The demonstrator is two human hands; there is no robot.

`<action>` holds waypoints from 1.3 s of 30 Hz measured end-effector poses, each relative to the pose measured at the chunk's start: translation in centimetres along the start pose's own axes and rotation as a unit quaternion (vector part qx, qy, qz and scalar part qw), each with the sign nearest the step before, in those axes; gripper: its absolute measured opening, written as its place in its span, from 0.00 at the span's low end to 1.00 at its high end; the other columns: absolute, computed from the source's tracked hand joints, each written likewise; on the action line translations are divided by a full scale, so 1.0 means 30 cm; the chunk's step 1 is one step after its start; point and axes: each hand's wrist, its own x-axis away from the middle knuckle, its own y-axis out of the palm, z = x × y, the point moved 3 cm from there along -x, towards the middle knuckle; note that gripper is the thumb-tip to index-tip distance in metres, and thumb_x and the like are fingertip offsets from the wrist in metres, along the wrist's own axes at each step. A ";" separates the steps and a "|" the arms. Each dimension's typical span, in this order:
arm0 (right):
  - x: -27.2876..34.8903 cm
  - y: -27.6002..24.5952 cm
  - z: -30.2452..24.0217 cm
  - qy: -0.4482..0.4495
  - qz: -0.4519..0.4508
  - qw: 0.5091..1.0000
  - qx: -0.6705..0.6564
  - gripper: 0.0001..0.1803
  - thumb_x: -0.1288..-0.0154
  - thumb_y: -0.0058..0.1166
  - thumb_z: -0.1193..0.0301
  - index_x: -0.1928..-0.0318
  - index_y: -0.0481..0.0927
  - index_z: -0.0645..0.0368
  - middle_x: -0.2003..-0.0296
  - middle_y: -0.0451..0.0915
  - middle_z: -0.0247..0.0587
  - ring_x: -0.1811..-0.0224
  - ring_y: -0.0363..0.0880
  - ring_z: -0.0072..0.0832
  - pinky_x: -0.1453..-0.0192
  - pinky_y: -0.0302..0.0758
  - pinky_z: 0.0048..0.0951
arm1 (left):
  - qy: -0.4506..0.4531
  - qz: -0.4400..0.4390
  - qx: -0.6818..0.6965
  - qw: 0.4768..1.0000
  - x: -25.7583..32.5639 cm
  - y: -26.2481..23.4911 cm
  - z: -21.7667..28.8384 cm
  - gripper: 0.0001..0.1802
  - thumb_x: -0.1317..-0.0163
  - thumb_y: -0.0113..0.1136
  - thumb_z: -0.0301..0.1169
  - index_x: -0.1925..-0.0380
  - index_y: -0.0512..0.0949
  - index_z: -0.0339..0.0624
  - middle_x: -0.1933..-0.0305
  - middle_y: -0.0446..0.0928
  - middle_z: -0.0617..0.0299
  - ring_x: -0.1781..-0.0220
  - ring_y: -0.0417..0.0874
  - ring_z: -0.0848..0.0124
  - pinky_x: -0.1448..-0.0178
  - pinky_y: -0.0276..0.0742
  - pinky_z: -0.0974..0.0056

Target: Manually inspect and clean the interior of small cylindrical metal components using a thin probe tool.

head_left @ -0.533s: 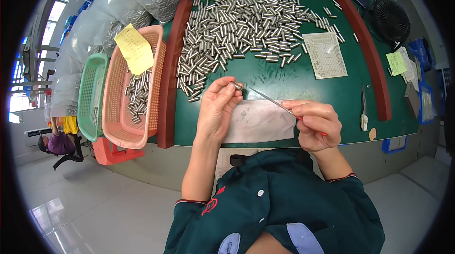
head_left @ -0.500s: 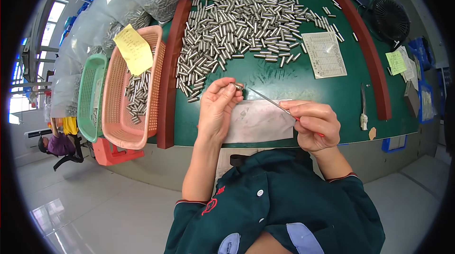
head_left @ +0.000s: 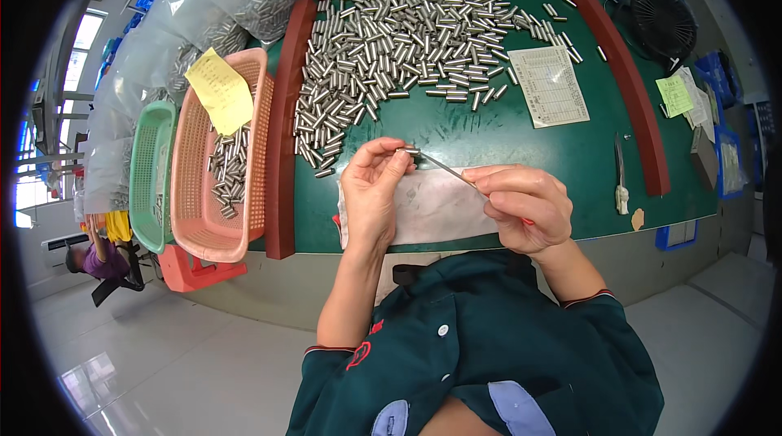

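While I am watching from above, the left hand (head_left: 371,192) is pinching a small metal cylinder (head_left: 410,151) in closed fingertips over the green table (head_left: 521,143), and the right hand (head_left: 521,204) is gripping a thin rod (head_left: 444,166) whose tip is meeting it. I am judging that the cylinder could slip if the rod pushes off-centre. Against half a second ago, both hands are holding almost unchanged.
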 end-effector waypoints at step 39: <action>0.008 -0.003 -0.011 -0.013 -0.004 1.000 0.015 0.12 0.44 0.52 0.81 0.59 0.68 0.59 0.68 0.78 0.42 0.68 0.82 0.40 0.67 0.80 0.33 | 0.099 0.054 -0.139 0.984 0.036 0.020 -0.006 0.06 0.46 0.57 0.18 0.67 0.74 0.31 0.70 0.76 0.61 0.70 0.76 0.77 0.63 0.72 0.75</action>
